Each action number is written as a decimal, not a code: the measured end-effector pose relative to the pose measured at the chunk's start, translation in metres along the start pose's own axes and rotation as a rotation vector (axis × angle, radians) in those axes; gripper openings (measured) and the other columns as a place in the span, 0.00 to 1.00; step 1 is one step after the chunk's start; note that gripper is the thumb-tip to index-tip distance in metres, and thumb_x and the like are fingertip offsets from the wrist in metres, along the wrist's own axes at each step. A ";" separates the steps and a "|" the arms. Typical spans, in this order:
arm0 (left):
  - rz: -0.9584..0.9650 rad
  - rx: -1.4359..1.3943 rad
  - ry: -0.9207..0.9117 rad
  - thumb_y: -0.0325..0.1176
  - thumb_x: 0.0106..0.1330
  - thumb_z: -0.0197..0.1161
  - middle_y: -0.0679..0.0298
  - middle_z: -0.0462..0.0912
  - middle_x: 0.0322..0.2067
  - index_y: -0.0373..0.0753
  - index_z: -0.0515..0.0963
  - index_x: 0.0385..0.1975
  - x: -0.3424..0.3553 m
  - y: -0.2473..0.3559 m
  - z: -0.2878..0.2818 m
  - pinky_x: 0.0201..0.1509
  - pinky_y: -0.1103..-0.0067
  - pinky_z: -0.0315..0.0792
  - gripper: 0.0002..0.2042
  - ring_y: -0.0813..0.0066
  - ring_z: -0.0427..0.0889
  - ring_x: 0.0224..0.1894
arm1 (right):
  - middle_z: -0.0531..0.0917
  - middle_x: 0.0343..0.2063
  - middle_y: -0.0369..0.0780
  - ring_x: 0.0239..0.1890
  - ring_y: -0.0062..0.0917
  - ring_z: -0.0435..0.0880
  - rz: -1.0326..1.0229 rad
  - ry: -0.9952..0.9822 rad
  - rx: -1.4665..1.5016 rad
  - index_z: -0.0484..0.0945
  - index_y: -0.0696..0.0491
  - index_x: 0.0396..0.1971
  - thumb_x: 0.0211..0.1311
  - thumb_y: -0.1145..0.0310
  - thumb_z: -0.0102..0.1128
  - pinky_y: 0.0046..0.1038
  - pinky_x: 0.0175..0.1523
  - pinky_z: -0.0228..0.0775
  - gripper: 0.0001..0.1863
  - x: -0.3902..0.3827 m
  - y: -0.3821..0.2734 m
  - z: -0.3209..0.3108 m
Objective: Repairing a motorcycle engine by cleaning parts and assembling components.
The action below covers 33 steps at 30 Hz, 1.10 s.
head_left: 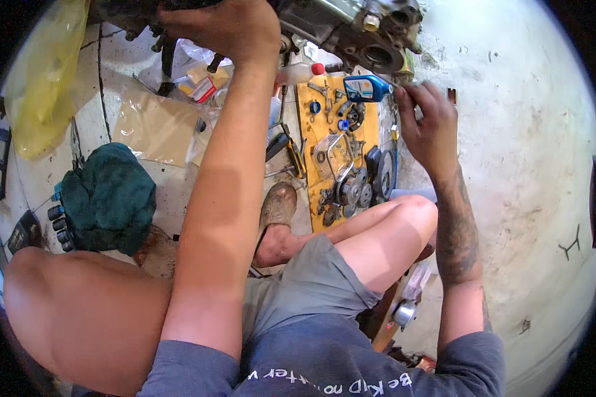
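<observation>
My left hand reaches up to a greasy metal engine at the top edge and lies against it. Its fingers are mostly cut off or hidden there, so their grip does not show. Just below the engine's right end, my right hand is raised with thumb and fingers bent together in a pinch. What sits between those fingertips, if anything, is too small to make out. Close to their left is a blue plastic bottle with a label; whether they touch it is unclear.
A yellow board between my feet carries several engine parts, a wire basket and round metal parts. Screwdrivers lie beside it. A red-capped bottle, green cloth and yellow plastic bag are farther left.
</observation>
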<state>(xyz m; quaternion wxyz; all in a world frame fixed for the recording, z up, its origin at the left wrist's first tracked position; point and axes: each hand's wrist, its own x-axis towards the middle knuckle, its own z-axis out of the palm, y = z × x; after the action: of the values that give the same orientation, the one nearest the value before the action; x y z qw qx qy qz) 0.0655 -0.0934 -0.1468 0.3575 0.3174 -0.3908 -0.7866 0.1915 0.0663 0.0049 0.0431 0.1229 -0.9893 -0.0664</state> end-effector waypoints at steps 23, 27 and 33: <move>-0.030 0.074 -0.038 0.60 0.59 0.64 0.38 0.54 0.58 0.25 0.44 0.65 -0.002 -0.007 -0.003 0.67 0.61 0.54 0.51 0.47 0.58 0.62 | 0.75 0.27 0.44 0.34 0.41 0.77 -0.119 -0.089 -0.204 0.78 0.57 0.28 0.56 0.70 0.59 0.40 0.39 0.71 0.05 0.020 0.011 -0.009; -0.024 0.129 -0.028 0.60 0.59 0.63 0.38 0.55 0.58 0.25 0.45 0.65 0.001 -0.010 -0.004 0.67 0.61 0.54 0.50 0.46 0.59 0.62 | 0.76 0.28 0.45 0.36 0.41 0.78 -0.117 -0.162 -0.290 0.78 0.57 0.28 0.54 0.73 0.56 0.40 0.41 0.73 0.05 0.026 0.004 -0.014; -0.043 0.132 -0.002 0.59 0.59 0.64 0.39 0.56 0.58 0.25 0.47 0.65 0.000 -0.012 -0.004 0.65 0.60 0.57 0.49 0.46 0.60 0.60 | 0.79 0.32 0.47 0.39 0.41 0.80 -0.151 -0.273 -0.390 0.79 0.59 0.26 0.52 0.76 0.54 0.39 0.45 0.75 0.06 0.041 -0.007 -0.027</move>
<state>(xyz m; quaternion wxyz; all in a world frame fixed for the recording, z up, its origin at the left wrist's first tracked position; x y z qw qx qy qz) 0.0650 -0.0898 -0.1590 0.3182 0.3479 -0.4354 -0.7669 0.1562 0.0457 0.0335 -0.0731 0.1758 -0.9424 -0.2751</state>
